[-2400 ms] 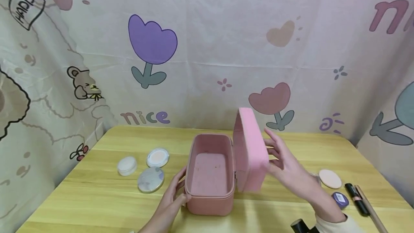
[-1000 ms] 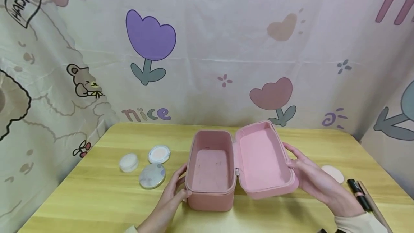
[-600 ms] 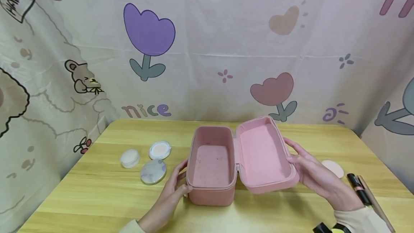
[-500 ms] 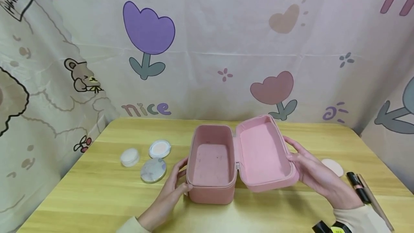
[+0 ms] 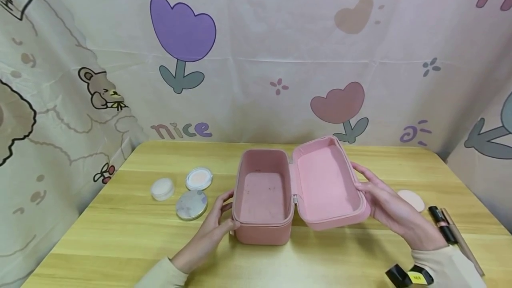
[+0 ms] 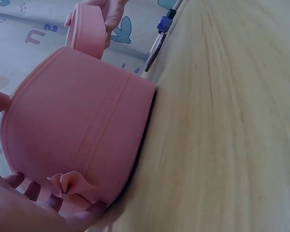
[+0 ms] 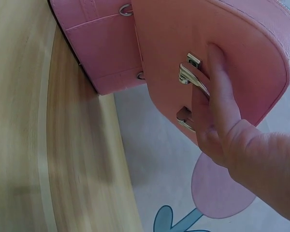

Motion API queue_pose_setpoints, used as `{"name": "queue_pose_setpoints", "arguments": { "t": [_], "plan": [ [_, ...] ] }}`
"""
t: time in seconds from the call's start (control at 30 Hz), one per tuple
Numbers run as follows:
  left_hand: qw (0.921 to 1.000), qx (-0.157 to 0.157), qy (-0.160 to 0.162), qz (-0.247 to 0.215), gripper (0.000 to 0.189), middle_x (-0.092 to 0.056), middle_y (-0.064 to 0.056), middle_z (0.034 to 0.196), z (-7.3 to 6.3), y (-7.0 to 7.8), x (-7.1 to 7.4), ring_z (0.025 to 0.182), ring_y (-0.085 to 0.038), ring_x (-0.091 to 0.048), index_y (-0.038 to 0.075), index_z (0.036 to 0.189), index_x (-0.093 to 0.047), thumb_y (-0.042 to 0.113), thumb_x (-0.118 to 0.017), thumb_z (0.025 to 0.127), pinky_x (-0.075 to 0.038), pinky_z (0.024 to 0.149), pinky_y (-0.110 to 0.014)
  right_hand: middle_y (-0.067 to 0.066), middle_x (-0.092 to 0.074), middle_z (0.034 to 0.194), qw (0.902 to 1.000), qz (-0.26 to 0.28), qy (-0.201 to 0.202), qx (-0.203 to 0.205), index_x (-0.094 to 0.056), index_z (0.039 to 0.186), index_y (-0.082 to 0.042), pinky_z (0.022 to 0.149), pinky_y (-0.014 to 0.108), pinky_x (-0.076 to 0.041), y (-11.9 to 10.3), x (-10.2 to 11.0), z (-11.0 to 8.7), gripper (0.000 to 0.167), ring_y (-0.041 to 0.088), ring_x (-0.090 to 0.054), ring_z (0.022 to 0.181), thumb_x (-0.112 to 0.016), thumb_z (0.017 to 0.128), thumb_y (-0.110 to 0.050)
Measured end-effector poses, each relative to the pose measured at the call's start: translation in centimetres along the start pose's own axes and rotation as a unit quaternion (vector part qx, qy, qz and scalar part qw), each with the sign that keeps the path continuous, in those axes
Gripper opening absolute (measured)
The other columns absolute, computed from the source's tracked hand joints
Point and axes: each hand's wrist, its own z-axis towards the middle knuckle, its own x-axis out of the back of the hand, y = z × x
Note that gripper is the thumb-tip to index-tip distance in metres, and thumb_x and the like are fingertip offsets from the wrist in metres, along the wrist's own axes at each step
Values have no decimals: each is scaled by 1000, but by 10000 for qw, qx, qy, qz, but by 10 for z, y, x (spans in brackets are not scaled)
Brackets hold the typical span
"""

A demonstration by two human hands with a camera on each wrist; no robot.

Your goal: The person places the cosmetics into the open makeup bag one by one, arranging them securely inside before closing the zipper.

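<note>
The pink vanity case point(image 5: 264, 234) stands around the middle of the wooden table point(image 5: 120, 243), well in from both side edges, with wood showing in front of it and behind. The left hand point(image 5: 214, 223) fits between it and the marbled compact point(image 5: 191, 205); the pale round compact point(image 5: 198, 178) and white jar point(image 5: 162, 189) lie just beyond. On the other side the lid point(image 5: 330, 181) leans outward, held off the tabletop, and the right wrist passes near the round puff point(image 5: 412, 200). A black tube point(image 5: 442, 225) and brown stick point(image 5: 462, 241) lie toward the table's right edge.

The left hand grips the case, thumb on the rim, fingertips by a pink bow point(image 6: 70, 183). The right hand point(image 5: 392, 208) holds the lid's outer edge, thumb in front, fingers behind near silver fittings point(image 7: 186, 77). The case is dusty pink, round-cornered, its floor flecked dark; the lid's lining looks paler.
</note>
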Motion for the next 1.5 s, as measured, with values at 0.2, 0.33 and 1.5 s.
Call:
{"name": "queue_pose_setpoints", "arguments": {
  "t": [0.2,0.33,1.5],
  "plan": [
    [10000,-52,-10,-24,76,-22,-21,152,0,-1,3,136,-41,-25,3,150,-23,12,-59,84,-35,104,-47,7,-46,132,9999,-154,75,-6,-12,149,-22,92,46,-48,-3,-2,1,53,29,-56,114,-33,103,-6],
    [9995,-219,-198,75,72,-24,-21,151,1,-2,11,135,-42,-26,2,150,-23,9,-61,89,-39,103,-37,8,-46,132,9997,-206,129,-13,-11,149,-21,91,46,-48,-3,-3,1,54,28,-57,113,-35,103,-7],
    [9588,-2733,-689,-350,45,-43,-4,145,4,-5,132,132,-14,-38,0,144,-37,6,-24,101,-36,103,-25,7,-49,131,9984,-573,-18,-1,-27,143,-29,91,42,-50,-3,-1,-1,46,27,-59,111,-33,103,-8]
  ]
}}
